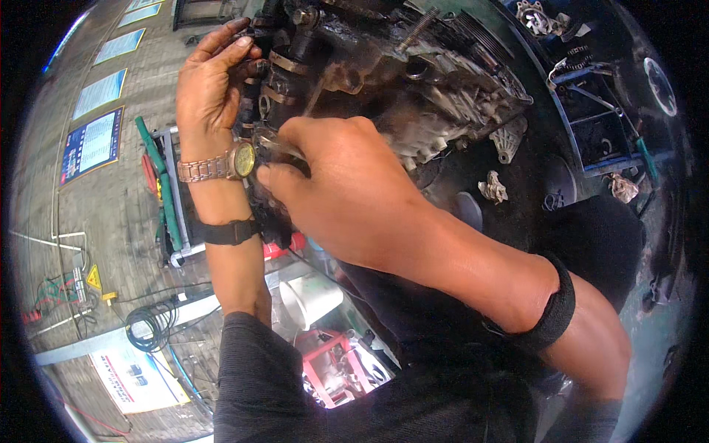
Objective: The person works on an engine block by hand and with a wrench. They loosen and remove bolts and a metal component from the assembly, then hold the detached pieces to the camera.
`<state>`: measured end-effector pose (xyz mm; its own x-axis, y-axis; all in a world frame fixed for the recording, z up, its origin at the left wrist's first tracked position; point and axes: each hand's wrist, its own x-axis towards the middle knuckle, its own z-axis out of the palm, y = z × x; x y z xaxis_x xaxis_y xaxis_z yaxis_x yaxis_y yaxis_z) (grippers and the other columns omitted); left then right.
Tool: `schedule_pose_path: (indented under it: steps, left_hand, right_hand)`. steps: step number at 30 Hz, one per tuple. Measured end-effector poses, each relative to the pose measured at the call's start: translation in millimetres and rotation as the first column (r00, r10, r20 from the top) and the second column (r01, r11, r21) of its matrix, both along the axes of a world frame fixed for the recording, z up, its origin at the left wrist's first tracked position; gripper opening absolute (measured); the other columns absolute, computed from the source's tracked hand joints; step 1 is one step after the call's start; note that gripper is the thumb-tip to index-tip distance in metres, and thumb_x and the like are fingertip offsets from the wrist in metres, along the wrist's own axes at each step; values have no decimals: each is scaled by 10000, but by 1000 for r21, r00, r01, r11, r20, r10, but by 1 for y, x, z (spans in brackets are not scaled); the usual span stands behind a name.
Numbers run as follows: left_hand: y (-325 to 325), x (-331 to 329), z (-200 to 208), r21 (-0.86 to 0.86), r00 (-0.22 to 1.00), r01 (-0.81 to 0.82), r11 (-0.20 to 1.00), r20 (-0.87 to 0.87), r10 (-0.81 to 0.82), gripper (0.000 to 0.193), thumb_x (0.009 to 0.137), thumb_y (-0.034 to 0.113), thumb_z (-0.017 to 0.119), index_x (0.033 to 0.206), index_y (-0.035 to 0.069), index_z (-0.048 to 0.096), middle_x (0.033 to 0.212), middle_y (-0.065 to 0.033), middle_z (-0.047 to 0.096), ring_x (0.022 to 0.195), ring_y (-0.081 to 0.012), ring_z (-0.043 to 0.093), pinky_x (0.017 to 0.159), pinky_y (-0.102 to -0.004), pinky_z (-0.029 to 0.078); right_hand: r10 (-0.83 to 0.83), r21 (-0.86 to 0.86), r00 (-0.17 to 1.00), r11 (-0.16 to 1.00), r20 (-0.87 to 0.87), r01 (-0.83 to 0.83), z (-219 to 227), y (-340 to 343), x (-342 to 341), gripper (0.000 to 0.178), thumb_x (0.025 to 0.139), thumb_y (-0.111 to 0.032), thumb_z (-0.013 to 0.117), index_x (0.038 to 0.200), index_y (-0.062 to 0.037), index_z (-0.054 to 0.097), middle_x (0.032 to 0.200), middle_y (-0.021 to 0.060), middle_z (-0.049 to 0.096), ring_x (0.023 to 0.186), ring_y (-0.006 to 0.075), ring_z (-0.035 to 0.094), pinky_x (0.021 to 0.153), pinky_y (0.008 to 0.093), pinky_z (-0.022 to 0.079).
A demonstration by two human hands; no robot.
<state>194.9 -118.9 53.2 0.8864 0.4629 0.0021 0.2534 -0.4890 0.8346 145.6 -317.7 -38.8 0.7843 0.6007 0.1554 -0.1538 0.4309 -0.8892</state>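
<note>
A greasy engine [450, 111] with a dark upper side and a bare metal casing fills the top middle. At its left end my left hand [214, 81] is raised with bent, blackened fingers. Thumb and fingertips come together beside a row of rounded metal lobes [281, 96]; what they pinch, if anything, is too dark to name. Lower down, my right hand [340, 177] is closed, thumb and forefinger around a shiny, partly hidden piece [277, 144] against the engine's edge, just beside my left wrist. A gold-toned watch [244, 159] is on that wrist.
A threaded stud [418, 29] sticks up from the engine. At right stands a blue-edged tray [591, 166] with tools, near crumpled paper [492, 188] and a metal bracket [508, 140]. A white bucket [314, 299] and red frame [336, 365] sit below; a cart [173, 258] stands left.
</note>
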Motion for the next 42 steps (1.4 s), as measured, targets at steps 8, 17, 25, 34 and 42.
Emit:
schedule_pose_path:
  steps: [8, 17, 25, 34, 42]
  left_hand:
    - [3, 3, -1, 30, 999, -38, 999, 8, 38, 224, 824, -20, 667, 1047, -32, 646, 855, -85, 659, 699, -148, 632, 633, -235, 536]
    - [8, 4, -4, -32, 998, -36, 999, 49, 38, 147, 798, 16, 726, 908, -3, 631, 791, -58, 644, 614, -135, 599, 578, -226, 518]
    - [-2, 4, -5, 105, 998, -40, 994, 49, 35, 240, 797, 28, 725, 1012, -18, 630, 810, -58, 644, 610, -119, 593, 557, -251, 527]
    - [1, 1, 2, 103, 997, -62, 993, -44, 67, 210, 858, 39, 663, 1057, -5, 616, 976, -77, 647, 813, -149, 599, 715, -244, 496]
    - [8, 3, 3, 43, 998, -63, 997, -17, 64, 172, 837, 92, 705, 969, 11, 630, 815, -47, 631, 636, -131, 583, 560, -256, 498]
  right_hand:
    - [-11, 0, 1000, 1000, 21, 11, -1, 0, 1, 196, 795, -125, 629, 767, 68, 620, 655, 246, 604, 646, 381, 636, 627, 434, 488]
    - [-1, -15, 999, 1000, 45, 1, -1, 1, 1, 184, 816, -107, 613, 777, 73, 615, 571, 192, 595, 546, 297, 638, 568, 388, 489]
    - [17, -20, 999, 1000, 42, -16, -2, 0, 2, 193, 816, -101, 613, 766, 85, 608, 559, 188, 587, 533, 283, 633, 553, 379, 485]
    - [58, -20, 998, 998, -11, -58, -2, 0, 2, 216, 781, -139, 620, 762, 73, 653, 732, 311, 617, 739, 456, 637, 709, 498, 511]
    - [36, -30, 999, 999, 21, -35, -2, 0, 3, 185, 817, -97, 611, 806, 87, 629, 622, 228, 610, 572, 313, 643, 576, 389, 494]
